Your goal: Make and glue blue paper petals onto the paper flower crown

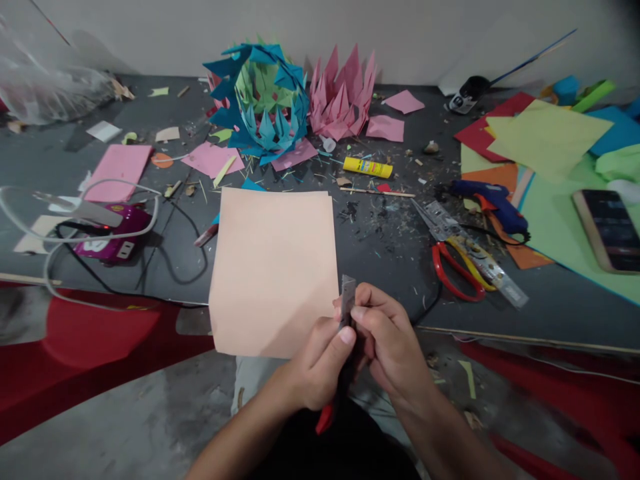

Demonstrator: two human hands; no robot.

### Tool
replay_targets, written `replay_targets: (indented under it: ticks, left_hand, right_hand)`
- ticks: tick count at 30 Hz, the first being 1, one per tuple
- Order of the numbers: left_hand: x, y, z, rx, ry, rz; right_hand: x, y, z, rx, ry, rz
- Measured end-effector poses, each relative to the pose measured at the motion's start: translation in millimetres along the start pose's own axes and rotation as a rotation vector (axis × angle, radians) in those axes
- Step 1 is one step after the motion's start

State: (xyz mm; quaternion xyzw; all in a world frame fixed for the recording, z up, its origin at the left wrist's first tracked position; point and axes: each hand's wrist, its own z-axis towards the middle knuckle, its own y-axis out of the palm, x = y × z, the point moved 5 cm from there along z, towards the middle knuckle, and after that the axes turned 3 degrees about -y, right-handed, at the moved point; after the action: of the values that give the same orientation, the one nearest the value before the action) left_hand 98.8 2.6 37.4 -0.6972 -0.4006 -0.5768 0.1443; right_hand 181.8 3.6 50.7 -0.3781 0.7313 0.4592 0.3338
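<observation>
My left hand [323,363] is closed around a utility knife [349,288] with a grey blade pointing up and away from me; a red end sticks out below the fist. The fingers of my right hand [393,337] pinch the knife near the base of the blade. Much of its dark body is hidden by my fingers. Just left of the knife lies a stack of peach paper sheets [275,267], its near edge jutting past the table's front edge.
Scissors [457,270], a clear ruler [493,270] and a blue glue gun [493,200] lie to the right, near coloured paper [550,140] and a phone [610,230]. A glue stick [367,167] and folded-paper rings [343,100] sit behind. Left is a purple power socket [117,233] with cables.
</observation>
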Motion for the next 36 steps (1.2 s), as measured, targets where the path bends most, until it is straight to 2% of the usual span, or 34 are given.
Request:
replay_targets:
  ticks: [4, 9, 13, 18, 26, 29, 34, 36]
  left_hand:
    - [0.8, 0.2, 0.1, 0.006, -0.005, -0.002]
    - [2.5, 5.2, 3.9, -0.054, -0.012, -0.136]
    - [3.2, 7.6, 5.6, -0.076, -0.013, -0.185]
    - [4.6, 7.3, 3.5, -0.058, -0.003, -0.096]
    - [2.4, 5.2, 1.3, -0.034, -0.025, -0.065]
    - [3.0, 6.0, 2.1, -0.05, -0.017, -0.071]
    - [6.6, 10.3, 5.2, -0.097, 0.038, -0.164]
    - [7.0, 10.9, 5.9, -0.1, 0.044, -0.185]
  right_hand:
    - [0.0, -0.9, -0.9, -0.023, -0.012, 0.001]
    - [7.7, 1.2, -4.8, -0.136, 0.158, 0.011]
    - [6.9, 0.2, -5.1, -0.13, 0.157, 0.04]
    - [7.6, -1.0, -3.1, -0.087, 0.142, 0.032]
    - [2.2, -3.9, -1.7, 0.028, 0.007, -0.02]
    - [2.6, -3.9, -3.2, 0.013, 0.0, -0.015]
    - [8.6, -0.4, -7.0, -0.097, 0.103, 0.029]
    - [8.9, 0.1, -7.1, -0.104, 0.109, 0.049]
